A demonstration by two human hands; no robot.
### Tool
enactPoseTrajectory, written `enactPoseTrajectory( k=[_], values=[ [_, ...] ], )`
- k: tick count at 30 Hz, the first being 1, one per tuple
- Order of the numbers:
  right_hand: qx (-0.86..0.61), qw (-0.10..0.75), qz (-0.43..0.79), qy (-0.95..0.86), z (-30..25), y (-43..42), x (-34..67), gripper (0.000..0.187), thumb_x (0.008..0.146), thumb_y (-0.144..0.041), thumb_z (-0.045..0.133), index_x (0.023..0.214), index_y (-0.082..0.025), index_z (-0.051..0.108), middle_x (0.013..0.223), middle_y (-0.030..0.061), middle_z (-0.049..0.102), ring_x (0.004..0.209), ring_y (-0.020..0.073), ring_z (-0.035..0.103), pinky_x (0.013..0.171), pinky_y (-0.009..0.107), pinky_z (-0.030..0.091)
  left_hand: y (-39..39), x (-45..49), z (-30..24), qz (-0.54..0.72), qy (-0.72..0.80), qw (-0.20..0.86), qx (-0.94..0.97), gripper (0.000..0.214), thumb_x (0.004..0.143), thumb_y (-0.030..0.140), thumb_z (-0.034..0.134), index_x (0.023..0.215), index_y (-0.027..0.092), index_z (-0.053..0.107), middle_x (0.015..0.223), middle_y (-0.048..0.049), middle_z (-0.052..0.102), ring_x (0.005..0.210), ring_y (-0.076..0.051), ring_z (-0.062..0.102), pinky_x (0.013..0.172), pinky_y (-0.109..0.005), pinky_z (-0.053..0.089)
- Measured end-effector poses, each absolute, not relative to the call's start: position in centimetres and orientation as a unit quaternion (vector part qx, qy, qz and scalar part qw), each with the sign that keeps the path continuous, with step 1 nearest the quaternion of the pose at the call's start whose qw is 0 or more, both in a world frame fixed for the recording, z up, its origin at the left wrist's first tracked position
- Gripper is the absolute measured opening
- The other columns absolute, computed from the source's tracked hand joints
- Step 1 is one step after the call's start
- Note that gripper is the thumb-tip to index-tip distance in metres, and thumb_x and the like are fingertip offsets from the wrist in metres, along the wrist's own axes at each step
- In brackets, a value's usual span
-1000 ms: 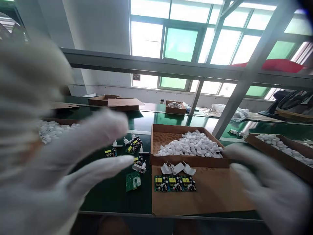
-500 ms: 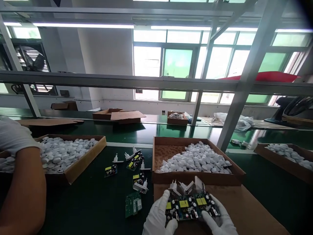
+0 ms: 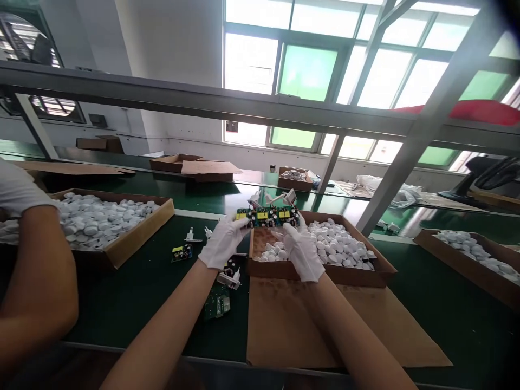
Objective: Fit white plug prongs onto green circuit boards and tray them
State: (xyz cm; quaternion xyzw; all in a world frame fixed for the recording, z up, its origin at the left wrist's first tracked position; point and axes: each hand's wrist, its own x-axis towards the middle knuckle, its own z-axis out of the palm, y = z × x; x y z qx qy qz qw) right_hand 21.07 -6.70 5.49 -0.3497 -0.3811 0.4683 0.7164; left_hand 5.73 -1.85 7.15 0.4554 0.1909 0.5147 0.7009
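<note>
Between my two white-gloved hands is a circuit board panel with yellow transformers and white plug parts sticking up along its far edge. My left hand grips its left end, and my right hand grips its right end. The panel hangs above the back left side of a cardboard box part-filled with small white plastic pieces. Left of that box, on the green table, lie a small board with a yellow transformer, a white plug piece and a green board, partly behind my left arm.
A co-worker's gloved arm reaches over another box of white pieces at the left. A flat cardboard sheet lies in front of my box. One more box stands at right. A slanted metal post rises behind.
Both my hands have carried the board panel forward and up, from in front of the box to above its back left part. My view has tilted downward.
</note>
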Motion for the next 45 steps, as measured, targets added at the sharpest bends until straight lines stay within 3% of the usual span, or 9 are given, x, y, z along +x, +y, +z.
enactPoseTrajectory(
  k=[3,8,14,18,22,32,36,40,45],
  values=[
    [-0.382,0.723,0.433,-0.38,3.9,-5.8,21.9,0.044,0.066,-0.035,0.057,0.107,-0.026,0.046,0.102,0.0021,0.057,0.092,0.0178,0.055,0.073,0.029,0.049,-0.6,4.9,4.6,0.477,0.249,0.716,0.445,0.037,0.074,0.013,0.057,0.109,0.013,0.045,0.109,-0.0119,0.05,0.092,-0.021,0.054,0.069,-0.026,0.051],
    [-0.415,0.697,0.476,-0.34,2.7,-5.2,22.8,0.053,0.059,-0.036,0.063,0.106,-0.024,0.043,0.08,0.0011,0.062,0.069,0.0198,0.06,0.055,0.031,0.051,-1.7,5.0,3.7,0.508,0.314,0.712,0.369,0.051,0.074,0.009,0.057,0.119,0.019,0.035,0.121,-0.0094,0.041,0.098,-0.019,0.05,0.07,-0.024,0.052],
    [-0.465,0.66,0.462,-0.369,2.5,-5.5,23.2,0.031,0.055,-0.033,0.066,0.079,-0.021,0.052,0.072,-0.001,0.061,0.063,0.0174,0.058,0.055,0.029,0.05,-2.0,5.0,4.7,0.488,0.323,0.73,0.353,0.053,0.071,0.003,0.056,0.119,0.018,0.039,0.109,-0.0087,0.051,0.092,-0.021,0.054,0.066,-0.025,0.053],
    [-0.466,0.652,0.46,-0.382,2.5,-5.7,23.0,0.032,0.054,-0.032,0.068,0.079,-0.019,0.053,0.079,0.0006,0.062,0.072,0.0191,0.058,0.063,0.03,0.05,-1.5,4.2,4.8,0.439,0.278,0.754,0.402,0.039,0.068,0.003,0.057,0.104,0.015,0.049,0.1,-0.0079,0.056,0.09,-0.023,0.055,0.067,-0.028,0.052],
    [-0.478,0.632,0.485,-0.37,2.7,-5.9,22.9,0.032,0.055,-0.034,0.067,0.079,-0.019,0.052,0.072,-0.0001,0.061,0.066,0.0185,0.058,0.055,0.03,0.05,-1.4,4.1,4.9,0.416,0.291,0.751,0.422,0.023,0.071,0.009,0.059,0.093,0.015,0.054,0.102,-0.0072,0.055,0.091,-0.022,0.054,0.065,-0.029,0.053],
    [-0.468,0.637,0.499,-0.355,3.4,-6.3,22.6,0.034,0.052,-0.034,0.066,0.08,-0.02,0.053,0.077,0.0013,0.064,0.071,0.0205,0.059,0.053,0.028,0.051,-2.2,4.9,5.1,0.469,0.365,0.704,0.388,0.047,0.072,0.012,0.058,0.115,0.02,0.042,0.118,-0.0078,0.044,0.102,-0.026,0.047,0.062,-0.031,0.055],
    [-0.449,0.653,0.479,-0.379,3.0,-6.1,22.8,0.038,0.062,-0.037,0.059,0.096,-0.022,0.051,0.094,0.0034,0.061,0.084,0.0207,0.058,0.066,0.031,0.051,-2.3,5.4,4.7,0.489,0.366,0.693,0.383,0.051,0.073,0.01,0.056,0.12,0.021,0.038,0.121,-0.0079,0.041,0.102,-0.025,0.046,0.062,-0.029,0.055],
    [-0.47,0.705,0.332,-0.414,2.5,-5.7,23.8,0.063,0.056,-0.033,0.066,0.113,-0.021,0.041,0.113,0.0058,0.051,0.104,0.0216,0.047,0.087,0.036,0.041,-2.7,5.9,4.8,0.498,0.371,0.686,0.38,0.051,0.074,0.01,0.055,0.121,0.02,0.036,0.118,-0.0084,0.044,0.101,-0.023,0.048,0.058,-0.024,0.054],
    [-0.542,0.68,0.241,-0.432,2.6,-5.8,24.4,0.036,0.067,-0.036,0.056,0.099,-0.019,0.054,0.103,0.0057,0.058,0.1,0.0214,0.05,0.091,0.037,0.036,-2.9,6.2,5.2,0.479,0.38,0.686,0.395,0.045,0.072,0.009,0.057,0.114,0.02,0.044,0.106,-0.0061,0.054,0.088,-0.02,0.055,0.051,-0.018,0.052]
  ],
)
